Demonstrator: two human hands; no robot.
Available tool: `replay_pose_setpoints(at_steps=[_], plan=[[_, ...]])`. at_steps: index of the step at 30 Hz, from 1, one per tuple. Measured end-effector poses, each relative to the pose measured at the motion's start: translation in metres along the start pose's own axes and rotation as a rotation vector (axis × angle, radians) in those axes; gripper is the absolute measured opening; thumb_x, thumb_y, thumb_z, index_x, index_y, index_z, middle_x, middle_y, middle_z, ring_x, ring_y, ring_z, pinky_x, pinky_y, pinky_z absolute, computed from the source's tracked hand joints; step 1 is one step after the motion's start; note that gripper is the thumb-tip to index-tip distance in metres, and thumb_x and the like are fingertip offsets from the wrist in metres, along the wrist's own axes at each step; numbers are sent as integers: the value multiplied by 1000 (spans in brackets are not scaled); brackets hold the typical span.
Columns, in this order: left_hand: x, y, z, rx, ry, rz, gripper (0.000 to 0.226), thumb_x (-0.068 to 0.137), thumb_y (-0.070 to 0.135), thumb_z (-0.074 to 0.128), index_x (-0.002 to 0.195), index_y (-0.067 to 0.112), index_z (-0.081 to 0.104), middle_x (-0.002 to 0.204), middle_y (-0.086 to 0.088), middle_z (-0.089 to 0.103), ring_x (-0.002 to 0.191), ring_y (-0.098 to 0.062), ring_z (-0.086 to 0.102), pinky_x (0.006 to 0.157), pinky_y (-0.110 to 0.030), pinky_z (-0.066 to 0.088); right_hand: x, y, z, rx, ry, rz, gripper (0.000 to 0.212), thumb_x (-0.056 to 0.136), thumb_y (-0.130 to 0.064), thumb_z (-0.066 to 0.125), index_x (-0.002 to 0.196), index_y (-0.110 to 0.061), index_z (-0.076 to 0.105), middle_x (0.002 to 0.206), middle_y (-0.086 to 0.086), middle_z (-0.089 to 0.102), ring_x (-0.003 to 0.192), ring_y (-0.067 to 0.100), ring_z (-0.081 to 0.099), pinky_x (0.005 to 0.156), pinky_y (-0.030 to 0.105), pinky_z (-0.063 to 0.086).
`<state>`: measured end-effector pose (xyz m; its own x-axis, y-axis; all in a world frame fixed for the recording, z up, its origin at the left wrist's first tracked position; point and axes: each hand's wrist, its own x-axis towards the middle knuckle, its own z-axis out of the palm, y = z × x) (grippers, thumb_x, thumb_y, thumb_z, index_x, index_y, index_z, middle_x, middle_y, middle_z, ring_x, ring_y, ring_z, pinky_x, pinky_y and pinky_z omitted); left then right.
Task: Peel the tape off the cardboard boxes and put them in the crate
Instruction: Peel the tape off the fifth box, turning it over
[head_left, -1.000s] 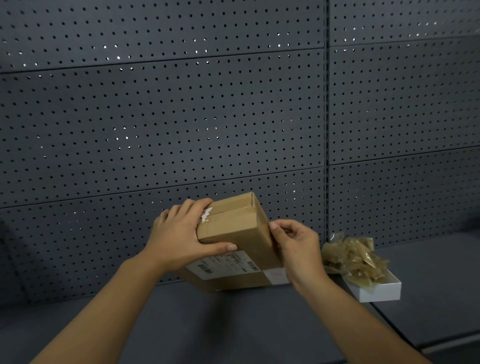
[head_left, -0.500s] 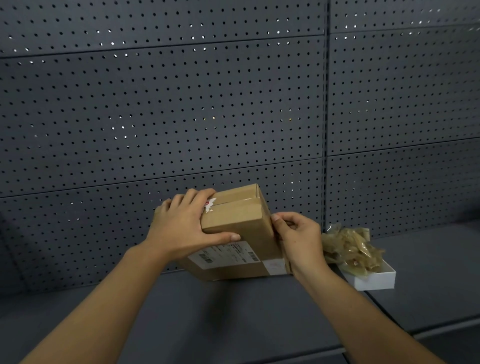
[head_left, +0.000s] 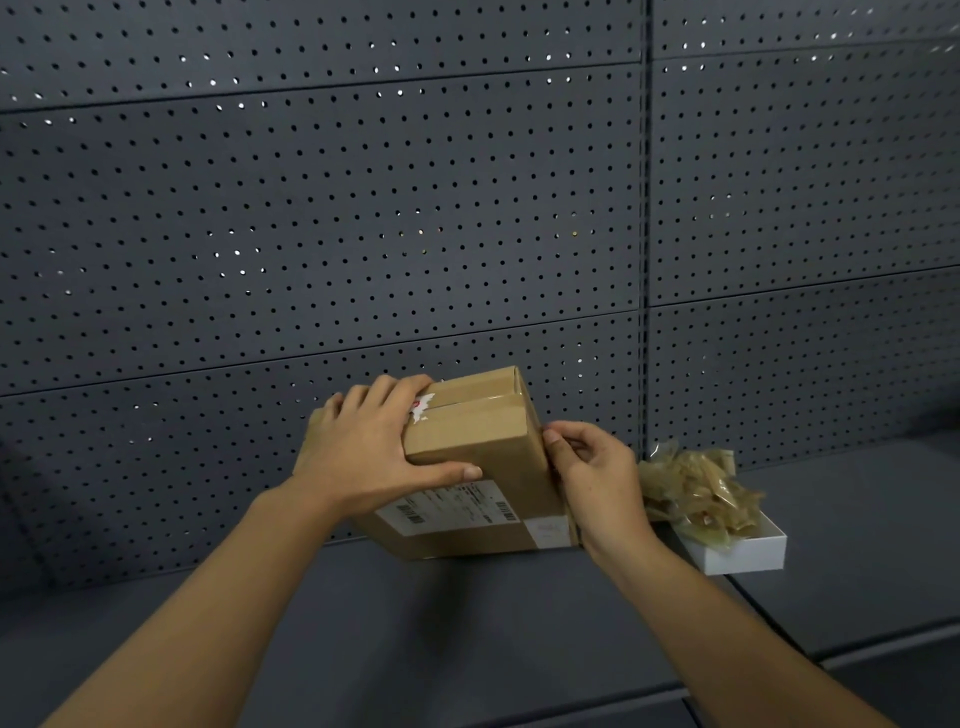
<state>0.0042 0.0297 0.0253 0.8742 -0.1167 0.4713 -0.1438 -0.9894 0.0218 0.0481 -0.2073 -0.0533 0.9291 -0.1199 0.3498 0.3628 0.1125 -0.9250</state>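
Cardboard box (head_left: 483, 457) on shelf (head_left: 415, 623) before pegboard (head_left: 363, 234); tray (head_left: 748, 553) of tape scraps (head_left: 696, 493) to its right

Dim, even light; soft shadows; wide-angle bowing at edges.

In front of me runs a dark grey shelf (head_left: 467, 634), backed by a perforated panel. A seam splits its surface into two sections just right of the white tray (head_left: 748, 553). That tray sits on the shelf near the back panel, heaped with crumpled yellowish tape strips (head_left: 696, 488). Left of the tray, the cardboard box (head_left: 483, 452) I hold tilted has its lower edge close to the shelf; whether it touches, I cannot tell.
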Motion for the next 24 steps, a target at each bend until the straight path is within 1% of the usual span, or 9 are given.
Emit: replay_pose_setpoints(at_steps=[2,4,9,11,16,19,21,24], plan=[[1,-1,0,-16,-3,2,115,53,113,34,147,48,28,136,19,43,129,-17,44,116,-52,32,0,0,-3,17,-33,0,10,100,-20,68,102,-26,76,98,0,77,98,18,72,90,51,60],[2,-1,-1,-27,-9,2,116,52,113,34,147,47,29,135,19,44,129,-17,44,116,-53,32,0,0,-5,17,-48,-9,12,99,-18,69,99,-27,77,97,0,78,98,20,73,89,53,60],[4,1,-1,-40,-18,1,115,51,114,36,146,49,30,134,20,44,129,-17,44,115,-53,33,2,-1,-5,25,-18,12,11,99,-14,69,97,-21,76,90,4,78,90,23,74,84,51,62],[3,0,-1,-46,-16,1,116,51,114,36,146,48,30,134,20,44,128,-17,44,115,-52,33,2,-1,-3,9,-13,-7,11,99,-14,68,96,-21,76,90,5,77,89,25,73,82,51,62],[1,-4,-4,-61,-33,-1,118,52,113,36,148,45,29,133,18,42,126,-16,42,114,-52,33,4,1,5,-41,3,-52,16,100,-14,67,89,-24,74,85,3,75,83,22,70,73,42,59],[-2,-9,-5,-100,-24,3,119,52,112,38,148,43,30,130,20,42,124,-15,42,114,-51,33,4,1,7,-32,-20,-55,17,101,-14,65,90,-23,73,84,4,74,77,17,66,66,34,53],[-3,-12,-7,-135,-26,10,115,52,110,43,146,46,31,128,22,42,122,-13,41,114,-52,33,2,0,9,-34,-34,-62,16,102,-15,63,92,-23,72,85,4,73,76,14,64,64,31,50],[-5,-17,-8,-192,-31,26,107,54,106,52,143,49,33,124,24,43,121,-11,41,114,-52,34,0,2,9,-24,-89,-59,16,105,-17,59,95,-25,69,91,4,72,81,15,63,67,33,50]])
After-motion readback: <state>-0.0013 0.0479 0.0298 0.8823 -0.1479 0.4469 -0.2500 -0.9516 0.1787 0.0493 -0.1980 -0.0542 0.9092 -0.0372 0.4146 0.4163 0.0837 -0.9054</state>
